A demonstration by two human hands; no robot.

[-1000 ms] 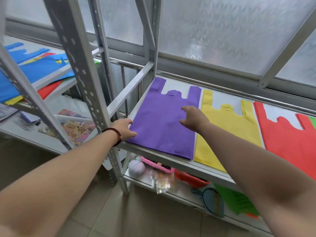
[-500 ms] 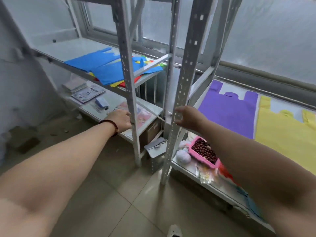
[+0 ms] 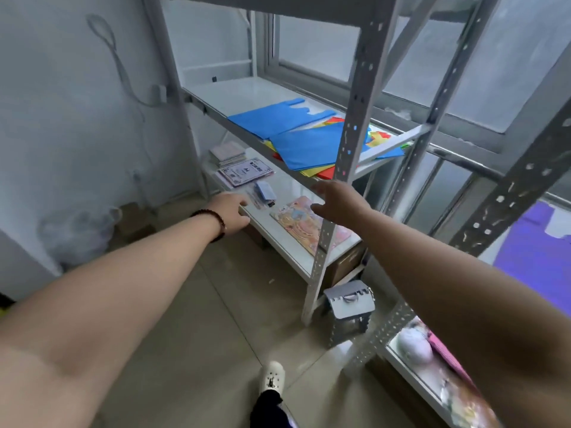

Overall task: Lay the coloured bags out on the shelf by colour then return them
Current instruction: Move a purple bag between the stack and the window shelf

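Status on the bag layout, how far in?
Done: one purple bag lies flat on the right shelf. In hand: nothing; left hand and right hand reach empty toward the mixed bag pile, blue on top. Left: sorting that pile, then returning everything.

Dark bead bracelet (image 3: 213,218), white shoe (image 3: 271,374)

No legible text (leaflet (image 3: 245,176) blurred)
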